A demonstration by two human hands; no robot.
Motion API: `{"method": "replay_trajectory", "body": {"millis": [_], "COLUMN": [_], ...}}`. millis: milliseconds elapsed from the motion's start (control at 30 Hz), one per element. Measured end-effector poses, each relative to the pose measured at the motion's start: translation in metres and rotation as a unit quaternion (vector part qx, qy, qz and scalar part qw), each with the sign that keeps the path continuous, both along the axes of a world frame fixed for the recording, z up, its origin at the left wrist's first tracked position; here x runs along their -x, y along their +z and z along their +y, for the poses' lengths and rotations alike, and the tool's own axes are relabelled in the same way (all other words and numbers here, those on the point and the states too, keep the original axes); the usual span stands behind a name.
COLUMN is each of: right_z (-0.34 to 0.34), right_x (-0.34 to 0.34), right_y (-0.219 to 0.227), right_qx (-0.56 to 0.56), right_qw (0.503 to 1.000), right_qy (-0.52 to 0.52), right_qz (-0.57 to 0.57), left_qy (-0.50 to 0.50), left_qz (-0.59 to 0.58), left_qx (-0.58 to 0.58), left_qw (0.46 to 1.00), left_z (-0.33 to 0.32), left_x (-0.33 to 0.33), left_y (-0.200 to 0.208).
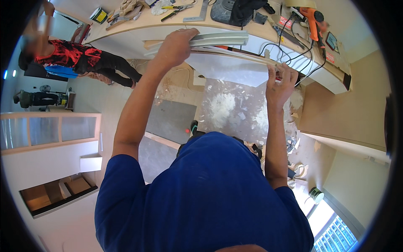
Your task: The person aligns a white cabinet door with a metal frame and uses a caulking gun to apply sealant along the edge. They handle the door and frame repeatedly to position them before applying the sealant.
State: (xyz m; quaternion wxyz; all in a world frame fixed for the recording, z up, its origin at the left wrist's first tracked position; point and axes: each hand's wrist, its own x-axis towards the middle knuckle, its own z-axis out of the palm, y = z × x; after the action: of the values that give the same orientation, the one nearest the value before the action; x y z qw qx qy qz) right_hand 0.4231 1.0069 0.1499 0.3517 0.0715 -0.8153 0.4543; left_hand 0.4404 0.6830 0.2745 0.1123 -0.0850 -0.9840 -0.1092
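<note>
My left hand (173,49) is closed around a long silver metal rail (224,38), which lies level across the front of the workbench. The rail's squared end points right. Below and beyond it, a white panel (228,70) stands out from the bench front, with a thin pale upper edge. My right hand (280,86) has its fingers bent over the right end of that edge, beside some black cables. A gap behind the panel shows a little red and dark, too hidden to make out.
The workbench (168,26) carries pliers (171,14), a metal square (196,12), an orange heat gun (314,21) and tangled cables. White dust and scraps lie on the floor (222,105). Another person (79,59) stands at the left; a further person (40,98) is farther back.
</note>
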Motion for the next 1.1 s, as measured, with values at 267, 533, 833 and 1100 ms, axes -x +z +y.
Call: {"method": "replay_trajectory", "body": {"millis": [267,533,833,1100], "right_z": [0.001,-0.012,-0.082,-0.079], "right_x": [-0.005,-0.013,-0.003,0.007], "right_y": [-0.003,0.021,0.031,0.029], "right_qx": [0.001,-0.199,-0.329,-0.285], "right_qw": [1.0,0.977,0.923,0.926], "right_qy": [0.008,0.015,0.192,0.239], "right_qz": [-0.006,0.07,0.05,0.06], "left_qy": [0.009,-0.019,-0.03,-0.052], "left_qz": [-0.057,-0.056,-0.013,-0.006], "left_qx": [-0.072,-0.147,-0.136,-0.167], "left_qw": [0.996,0.987,0.99,0.985], "left_z": [-0.032,-0.036,-0.041,-0.058], "left_x": [-0.008,-0.012,-0.006,-0.012], "left_y": [-0.007,-0.018,-0.029,-0.031]}}
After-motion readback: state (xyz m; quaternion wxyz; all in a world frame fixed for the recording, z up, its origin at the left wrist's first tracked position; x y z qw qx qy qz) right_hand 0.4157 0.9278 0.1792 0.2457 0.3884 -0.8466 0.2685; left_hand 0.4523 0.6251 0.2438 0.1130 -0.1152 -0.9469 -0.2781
